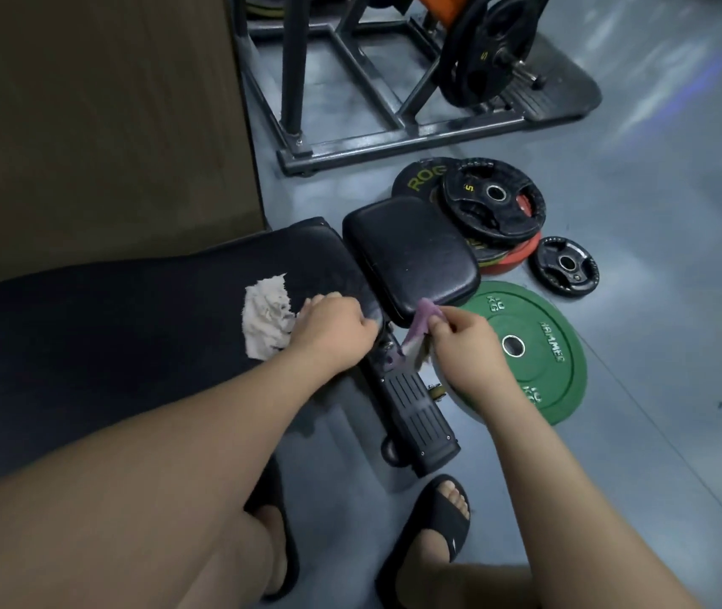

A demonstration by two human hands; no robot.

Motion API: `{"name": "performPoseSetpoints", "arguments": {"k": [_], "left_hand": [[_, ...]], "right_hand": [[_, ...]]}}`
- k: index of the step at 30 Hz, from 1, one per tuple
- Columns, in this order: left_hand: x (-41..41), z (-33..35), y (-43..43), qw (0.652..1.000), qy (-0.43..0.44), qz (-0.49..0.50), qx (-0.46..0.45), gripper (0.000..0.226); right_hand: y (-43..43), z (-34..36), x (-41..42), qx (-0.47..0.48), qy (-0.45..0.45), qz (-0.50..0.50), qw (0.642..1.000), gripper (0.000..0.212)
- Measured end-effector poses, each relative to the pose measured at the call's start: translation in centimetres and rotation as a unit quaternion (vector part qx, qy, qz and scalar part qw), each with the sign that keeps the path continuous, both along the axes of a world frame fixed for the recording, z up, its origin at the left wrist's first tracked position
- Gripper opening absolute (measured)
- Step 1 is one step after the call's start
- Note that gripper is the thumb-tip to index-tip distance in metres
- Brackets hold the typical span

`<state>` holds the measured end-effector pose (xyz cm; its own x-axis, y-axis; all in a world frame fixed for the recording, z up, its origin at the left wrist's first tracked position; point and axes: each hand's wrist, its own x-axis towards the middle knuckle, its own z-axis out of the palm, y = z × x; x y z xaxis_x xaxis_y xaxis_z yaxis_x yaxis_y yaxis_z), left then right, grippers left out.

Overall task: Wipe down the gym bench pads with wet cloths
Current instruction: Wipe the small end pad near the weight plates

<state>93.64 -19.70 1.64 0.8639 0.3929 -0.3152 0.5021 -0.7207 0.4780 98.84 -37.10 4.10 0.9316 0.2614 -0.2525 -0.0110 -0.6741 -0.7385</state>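
black pads (411, 252), white cloth (266, 318), purple cloth (420, 320)

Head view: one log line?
left hand: holds white cloth on long black bench pad | right hand: pinches purple cloth at black seat pad

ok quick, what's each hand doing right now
Left hand: grips the white cloth on the long bench pad.
Right hand: pinches the purple cloth at the near edge of the small pad.
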Motion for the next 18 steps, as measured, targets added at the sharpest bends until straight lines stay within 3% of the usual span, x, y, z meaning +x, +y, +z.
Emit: {"name": "performPoseSetpoints", "arguments": {"k": [4, 9, 13, 18], "left_hand": [[-4.6, 2.1, 1.1, 0.989, -0.063, 0.095, -0.095, 0.020], [-5.5, 1.1, 4.8, 0.992, -0.033, 0.110, -0.046, 0.008], [-4.3, 0.2, 7.2, 0.995, 0.004, 0.103, -0.009, 0.035], [-2.9, -0.8, 6.9, 0.996, 0.048, 0.078, 0.008, 0.065]], "right_hand": [[1.0, 1.3, -2.3, 0.058, 0.018, -0.008, 0.998, 0.023], [1.7, 0.7, -3.7, 0.112, 0.069, -0.021, 0.991, 0.019], [3.3, 0.5, -3.2, 0.132, 0.103, -0.014, 0.986, 0.015], [4.9, 0.9, -0.9, 0.277, 0.191, -0.047, 0.940, 0.018]]}}
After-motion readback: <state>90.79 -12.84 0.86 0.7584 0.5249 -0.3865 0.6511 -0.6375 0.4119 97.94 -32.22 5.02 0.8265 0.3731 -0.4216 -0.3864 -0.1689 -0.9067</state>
